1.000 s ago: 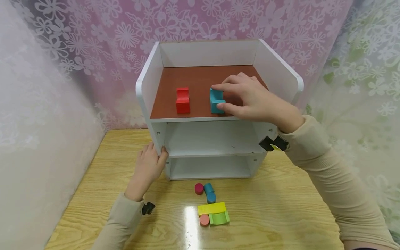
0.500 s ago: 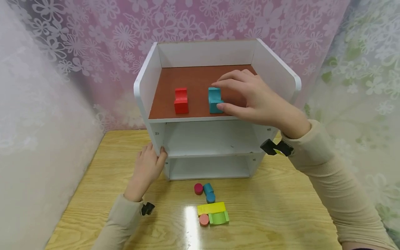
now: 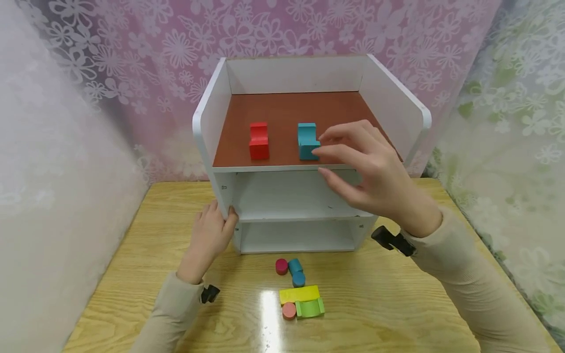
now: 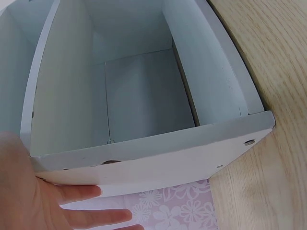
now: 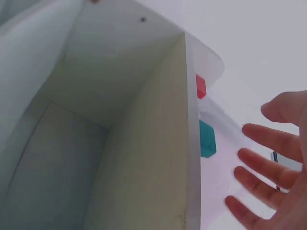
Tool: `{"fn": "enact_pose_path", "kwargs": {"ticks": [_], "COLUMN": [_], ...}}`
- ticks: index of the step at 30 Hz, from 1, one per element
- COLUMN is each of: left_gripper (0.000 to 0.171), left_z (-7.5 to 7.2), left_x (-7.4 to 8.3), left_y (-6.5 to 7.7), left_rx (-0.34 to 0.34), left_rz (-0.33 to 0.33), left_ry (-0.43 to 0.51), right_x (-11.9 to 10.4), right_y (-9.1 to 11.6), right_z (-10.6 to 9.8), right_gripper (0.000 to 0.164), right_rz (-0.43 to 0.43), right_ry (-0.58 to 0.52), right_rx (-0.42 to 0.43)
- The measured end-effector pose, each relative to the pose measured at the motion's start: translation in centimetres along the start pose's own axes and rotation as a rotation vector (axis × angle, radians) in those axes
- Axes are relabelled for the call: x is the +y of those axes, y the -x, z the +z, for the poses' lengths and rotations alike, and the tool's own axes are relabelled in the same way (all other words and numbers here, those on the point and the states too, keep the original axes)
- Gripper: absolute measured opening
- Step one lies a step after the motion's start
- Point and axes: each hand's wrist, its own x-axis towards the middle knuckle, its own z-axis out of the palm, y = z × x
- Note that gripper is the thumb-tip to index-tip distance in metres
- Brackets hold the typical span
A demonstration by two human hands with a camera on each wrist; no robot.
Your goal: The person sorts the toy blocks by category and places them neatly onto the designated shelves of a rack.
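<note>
On the brown top of a white shelf unit (image 3: 293,77) stand a red L-shaped block (image 3: 259,142) and a teal L-shaped block (image 3: 307,143), side by side near the front edge. My right hand (image 3: 375,171) hovers just right of the teal block, fingers spread and loosely bent, holding nothing. In the right wrist view a gap shows between the fingertips (image 5: 249,153) and the teal block (image 5: 207,139). Low on the unit's left side, my left hand (image 3: 209,233) grips the side panel (image 4: 158,158), thumb at its front edge and fingers along the outside.
Before the unit, on the wooden table (image 3: 388,294), lie a dark pink cylinder (image 3: 281,266), blue cylinders (image 3: 298,279), a yellow bar (image 3: 299,294), a coral cylinder (image 3: 289,311) and a green curved block (image 3: 310,308). A floral curtain (image 3: 145,73) hangs behind.
My right hand has let go of the teal block and drawn back to the right and down. The teal block stays standing on the top. My left hand keeps its place.
</note>
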Motion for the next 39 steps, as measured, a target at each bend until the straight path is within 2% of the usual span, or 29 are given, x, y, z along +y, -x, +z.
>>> {"fn": "enact_pose_path", "kwargs": {"ticks": [4,6,13,19,30,33,39], "left_gripper": [0.049,0.050,0.050,0.050,0.049,0.049,0.049], "left_z": [0.0,-0.1,-0.1,0.1,0.1,0.0,0.1], "left_x": [0.0,0.1,0.1,0.0,0.0,0.1,0.0], "left_y": [0.0,0.1,0.2,0.1,0.1,0.1,0.1], "left_rx": [0.001,0.002,-0.011,-0.006,-0.003,0.002,0.013], "left_rz": [0.000,0.001,-0.009,-0.007,-0.008,-0.004,0.004], "left_ry": [-0.001,0.000,-0.002,-0.004,0.005,0.004,0.002], "right_x": [-1.1,-1.4,-2.1,-2.7,-3.5,-3.7,-4.0], "right_y": [1.0,1.6,4.0,5.8,10.3,11.5,13.6], "right_z": [0.4,0.5,1.3,2.0,3.4,3.9,4.7], "right_gripper": [0.028,0.027,0.023,0.020,0.022,0.020,0.026], "right_rz": [-0.066,-0.088,-0.095,-0.090,-0.094,-0.079,0.010], "right_ry": [0.001,-0.015,-0.109,-0.169,-0.185,-0.199,-0.227], "right_rx": [0.034,0.016,-0.117,-0.169,-0.370,-0.425,-0.542]}}
